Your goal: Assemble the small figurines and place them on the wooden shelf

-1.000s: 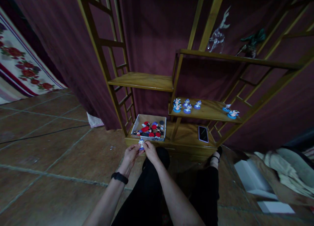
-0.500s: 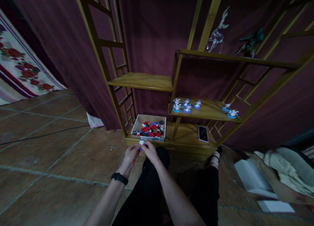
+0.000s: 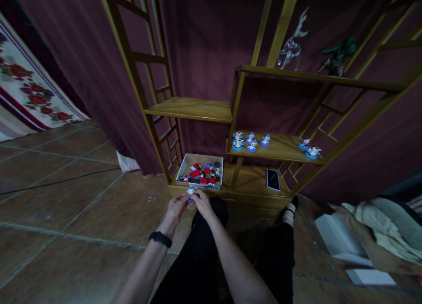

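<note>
Between my two hands is a small purple-and-white figurine (image 3: 190, 191), held upright just in front of the box. My left hand (image 3: 177, 206) pinches it from the left, and my right hand (image 3: 201, 203) pinches it from the other side. The fingers partly cover its lower part. Behind it, an open cardboard box (image 3: 183, 165) holds several figurines with red, black and purple parts, lying jumbled. Up on the middle shelf (image 3: 280, 148) several figurines stand on round bases: purple ones (image 3: 252, 146) and blue ones (image 3: 313, 153).
A phone (image 3: 273, 179) lies on the bottom shelf right of the box. A clear deer ornament (image 3: 291, 49) and a dark green ornament (image 3: 339, 58) stand on the upper shelf. White boxes (image 3: 341, 238) and cloth lie on the floor at right. A black cable (image 3: 62, 180) crosses the tiles.
The figurine has shifted very slightly between my fingers. Both hands keep their hold on it, and the box and shelf figurines stay where they were.
</note>
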The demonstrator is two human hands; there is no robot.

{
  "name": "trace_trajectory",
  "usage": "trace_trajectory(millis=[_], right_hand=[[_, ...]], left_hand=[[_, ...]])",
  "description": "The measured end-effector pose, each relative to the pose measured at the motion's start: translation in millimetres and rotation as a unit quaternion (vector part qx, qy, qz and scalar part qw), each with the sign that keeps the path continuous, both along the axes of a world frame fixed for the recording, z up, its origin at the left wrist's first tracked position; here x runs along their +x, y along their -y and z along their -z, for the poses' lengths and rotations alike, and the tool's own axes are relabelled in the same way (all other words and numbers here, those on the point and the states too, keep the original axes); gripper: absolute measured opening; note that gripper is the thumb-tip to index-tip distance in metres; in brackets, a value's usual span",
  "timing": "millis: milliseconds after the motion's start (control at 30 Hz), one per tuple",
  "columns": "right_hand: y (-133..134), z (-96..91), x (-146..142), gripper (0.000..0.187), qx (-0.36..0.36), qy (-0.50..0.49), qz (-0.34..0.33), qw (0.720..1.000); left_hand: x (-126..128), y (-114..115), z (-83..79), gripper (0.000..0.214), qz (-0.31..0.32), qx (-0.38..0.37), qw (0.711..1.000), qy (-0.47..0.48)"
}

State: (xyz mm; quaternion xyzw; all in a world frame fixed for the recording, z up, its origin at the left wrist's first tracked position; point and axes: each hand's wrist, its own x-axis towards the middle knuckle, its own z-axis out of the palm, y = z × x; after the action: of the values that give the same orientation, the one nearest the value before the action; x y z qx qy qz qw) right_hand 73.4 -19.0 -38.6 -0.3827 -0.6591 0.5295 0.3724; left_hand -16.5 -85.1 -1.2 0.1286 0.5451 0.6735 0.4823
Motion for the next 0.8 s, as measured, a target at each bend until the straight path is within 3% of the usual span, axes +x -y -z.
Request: trace_trajectory(millis=[800], right_hand=[[-1.1,0.3,-2.4,0.018,0.052,0.035,0.003,0.998]], left_hand=[[-8.5,2.8,9.1,0.008,-0.01,0.015,1.0,0.019]])
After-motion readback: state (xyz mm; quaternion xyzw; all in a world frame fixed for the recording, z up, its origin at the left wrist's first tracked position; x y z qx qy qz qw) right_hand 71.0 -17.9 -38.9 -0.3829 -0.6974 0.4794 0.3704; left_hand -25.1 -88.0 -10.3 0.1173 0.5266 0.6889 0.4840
